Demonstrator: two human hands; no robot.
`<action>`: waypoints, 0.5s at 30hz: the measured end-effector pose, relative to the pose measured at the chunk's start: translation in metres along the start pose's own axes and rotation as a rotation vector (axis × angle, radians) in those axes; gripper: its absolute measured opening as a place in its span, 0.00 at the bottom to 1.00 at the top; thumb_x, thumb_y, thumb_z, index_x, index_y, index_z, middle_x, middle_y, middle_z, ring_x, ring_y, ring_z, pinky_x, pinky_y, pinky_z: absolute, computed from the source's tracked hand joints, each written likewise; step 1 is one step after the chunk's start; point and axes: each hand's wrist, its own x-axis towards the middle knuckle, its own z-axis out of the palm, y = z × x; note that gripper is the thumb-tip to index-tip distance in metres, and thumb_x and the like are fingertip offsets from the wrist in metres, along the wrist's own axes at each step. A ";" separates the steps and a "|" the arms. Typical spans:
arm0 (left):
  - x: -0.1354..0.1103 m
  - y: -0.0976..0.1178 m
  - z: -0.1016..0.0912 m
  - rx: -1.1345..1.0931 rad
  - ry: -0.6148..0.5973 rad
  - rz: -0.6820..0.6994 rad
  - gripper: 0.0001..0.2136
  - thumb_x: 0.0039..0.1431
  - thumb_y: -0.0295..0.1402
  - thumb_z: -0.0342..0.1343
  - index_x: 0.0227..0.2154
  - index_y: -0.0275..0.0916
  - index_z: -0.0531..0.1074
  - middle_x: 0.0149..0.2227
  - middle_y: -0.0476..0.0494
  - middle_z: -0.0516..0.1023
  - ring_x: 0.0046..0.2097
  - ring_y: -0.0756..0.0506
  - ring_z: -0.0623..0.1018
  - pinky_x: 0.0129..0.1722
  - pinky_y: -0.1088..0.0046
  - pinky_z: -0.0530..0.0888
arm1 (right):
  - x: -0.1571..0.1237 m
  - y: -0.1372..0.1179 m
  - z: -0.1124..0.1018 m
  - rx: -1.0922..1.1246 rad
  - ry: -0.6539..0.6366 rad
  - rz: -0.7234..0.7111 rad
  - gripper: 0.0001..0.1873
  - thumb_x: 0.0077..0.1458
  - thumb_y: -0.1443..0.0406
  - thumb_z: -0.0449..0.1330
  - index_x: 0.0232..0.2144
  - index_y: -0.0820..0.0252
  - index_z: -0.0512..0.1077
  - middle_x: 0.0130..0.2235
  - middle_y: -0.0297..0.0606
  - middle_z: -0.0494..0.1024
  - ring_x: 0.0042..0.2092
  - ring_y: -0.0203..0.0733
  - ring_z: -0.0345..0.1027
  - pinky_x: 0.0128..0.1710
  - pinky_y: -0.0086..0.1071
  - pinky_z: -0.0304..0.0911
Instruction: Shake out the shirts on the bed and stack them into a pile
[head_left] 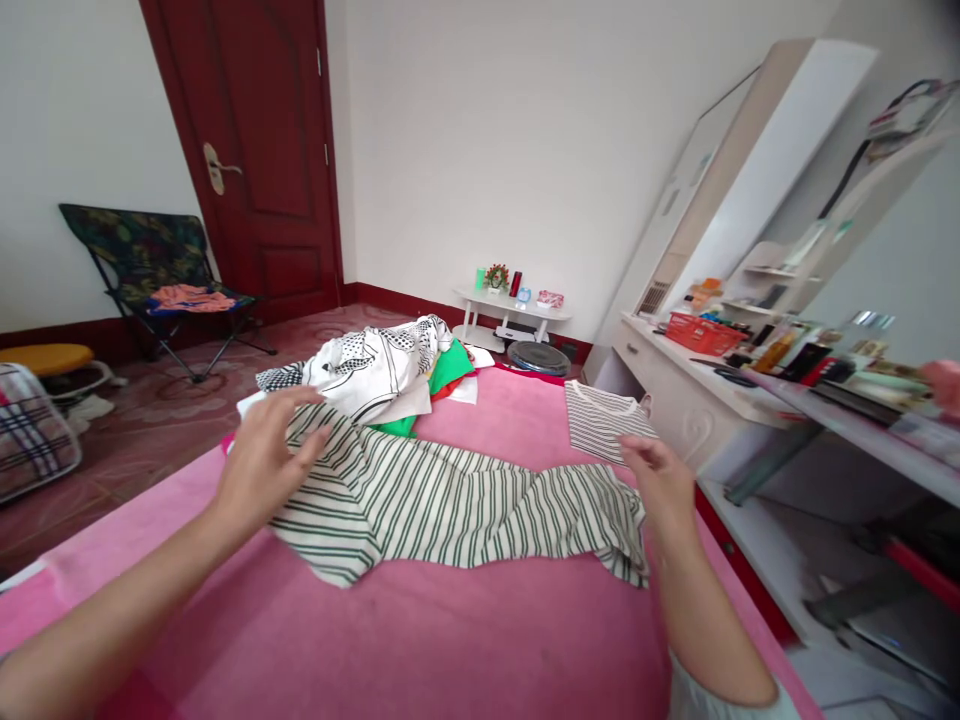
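A white garment with dark green stripes [457,500] lies lengthwise across the pink bedcover, somewhat rumpled. At its left end is my left hand [262,450], thumb and fingers apart, touching or just above the cloth. My right hand [664,490] is by the garment's right end, fingers loosely bent with a small gap and no cloth visible between them. Just beyond that hand, a folded striped shirt [604,415] with a pale neckline lies near the bed's right edge. A heap of clothes [367,365], white with black patterns plus green pieces, sits at the far left.
The pink bedcover [420,640] spreads beneath everything. To the right stands a dressing table [675,385] with a red basket [705,333] and several bottles. A low white shelf [514,305] is against the far wall. On the left are a folding chair [161,270] and a yellow stool [45,358].
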 end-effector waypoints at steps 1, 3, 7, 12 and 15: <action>-0.005 0.013 0.002 -0.035 -0.109 0.095 0.13 0.61 0.40 0.50 0.44 0.39 0.69 0.48 0.41 0.71 0.52 0.39 0.69 0.53 0.60 0.65 | -0.005 -0.010 0.005 -0.015 -0.221 0.011 0.12 0.44 0.60 0.61 0.32 0.60 0.74 0.35 0.40 0.76 0.40 0.45 0.69 0.44 0.39 0.63; -0.015 0.039 0.003 -0.101 -0.372 0.226 0.11 0.60 0.41 0.52 0.39 0.42 0.72 0.43 0.44 0.73 0.47 0.41 0.72 0.49 0.65 0.68 | -0.014 -0.023 0.011 -0.099 -0.626 0.030 0.12 0.42 0.62 0.63 0.33 0.59 0.75 0.35 0.39 0.77 0.40 0.46 0.69 0.42 0.37 0.64; -0.035 0.070 0.002 -0.043 -0.735 0.285 0.18 0.44 0.36 0.65 0.41 0.44 0.73 0.47 0.43 0.71 0.48 0.39 0.71 0.47 0.66 0.68 | -0.026 -0.023 0.015 -0.398 -1.004 -0.072 0.16 0.34 0.70 0.65 0.32 0.55 0.77 0.38 0.34 0.76 0.42 0.45 0.67 0.43 0.35 0.61; -0.036 0.067 -0.004 -0.040 -0.839 0.150 0.07 0.50 0.24 0.52 0.29 0.41 0.72 0.39 0.45 0.72 0.43 0.42 0.72 0.40 0.71 0.67 | -0.025 -0.023 0.017 -0.465 -0.951 -0.100 0.06 0.37 0.73 0.60 0.20 0.59 0.75 0.26 0.32 0.73 0.31 0.39 0.65 0.32 0.30 0.59; -0.029 0.065 -0.022 -0.248 -0.913 0.026 0.03 0.54 0.28 0.53 0.27 0.40 0.70 0.31 0.47 0.73 0.36 0.44 0.73 0.35 0.73 0.66 | -0.020 -0.047 0.006 -0.303 -0.862 -0.056 0.02 0.41 0.70 0.61 0.21 0.60 0.73 0.24 0.31 0.71 0.28 0.37 0.63 0.29 0.28 0.57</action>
